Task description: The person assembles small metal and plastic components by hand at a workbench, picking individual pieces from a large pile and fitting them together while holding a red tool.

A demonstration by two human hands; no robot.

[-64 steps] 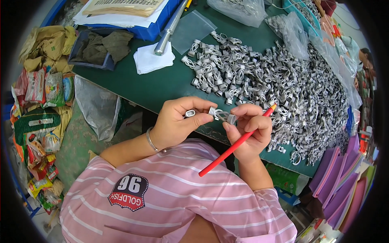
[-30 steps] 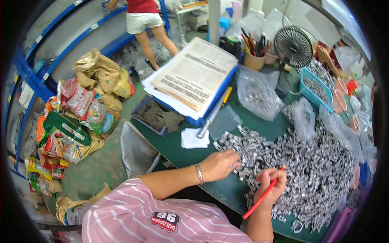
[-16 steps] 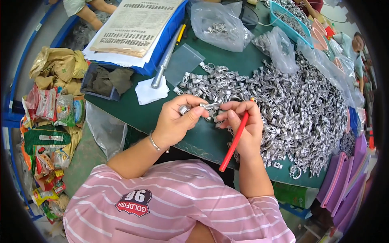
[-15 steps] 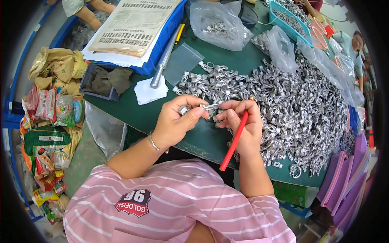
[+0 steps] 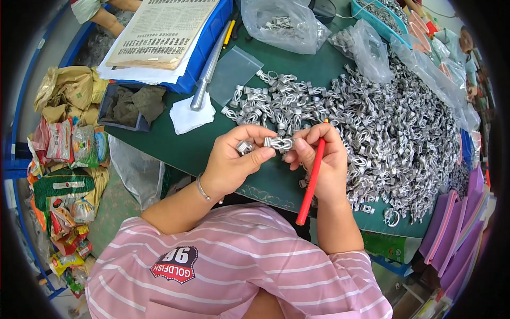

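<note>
Between the thumb and index finger of my left hand [image 5: 234, 157] is a silver metal ring [image 5: 279, 143] with a ribbed end and looped wires. A second silver ring [image 5: 244, 147] sits in the curled fingers of that hand. My right hand [image 5: 325, 154] is closed, its thumb and fingertips at the looped end of the first ring. A long red pencil-like stick [image 5: 311, 183] is tucked in my right hand, slanting down toward me. Just beyond both hands lies a big heap of similar silver rings [image 5: 388, 133] on the green table [image 5: 159, 141].
A tapered metal ring mandrel [image 5: 208, 72] rests on white paper [image 5: 186, 119], beside a blue tray [image 5: 212, 42] with printed sheets. Nearby are a small bin [image 5: 144, 125] of dark cloth, clear plastic bags [image 5: 284, 37] and a turquoise basket [image 5: 366, 16]. Purple folders [image 5: 451, 228] stand at right.
The ring at my fingertips now lies straighter and shows more of its looped side. The red stick has swung slightly to the right, and the view has shifted a little.
</note>
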